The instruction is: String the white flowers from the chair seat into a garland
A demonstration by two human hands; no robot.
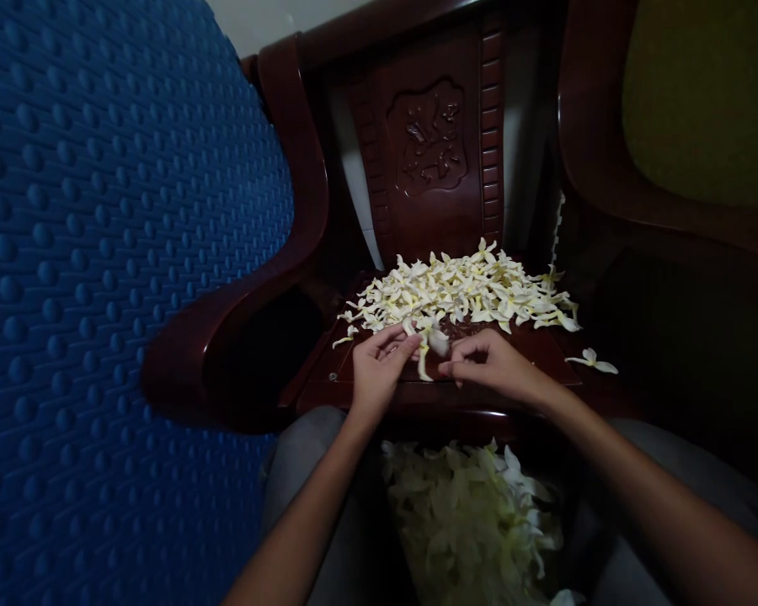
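Note:
Between the thumb and fingers of my left hand (382, 358) is a white flower (424, 345) with a yellowish centre, its petals hanging down. Just to its right, my right hand (489, 362) has its fingers curled in, thumb against the forefinger; whether something small is pinched there I cannot make out. Behind both hands, a broad heap of white flowers (461, 286) covers the back of the dark wooden seat (328, 370). One loose flower (592, 362) lies at the seat's right side. Below, between my knees, is another mass of white flowers (461, 513).
A carved wooden chair back (433, 143) rises behind the heap. Curved armrests stand at left (227, 311) and right (606, 168). A blue bumpy mat (101, 252) fills the left side, and an olive-green panel (707, 101) is at upper right.

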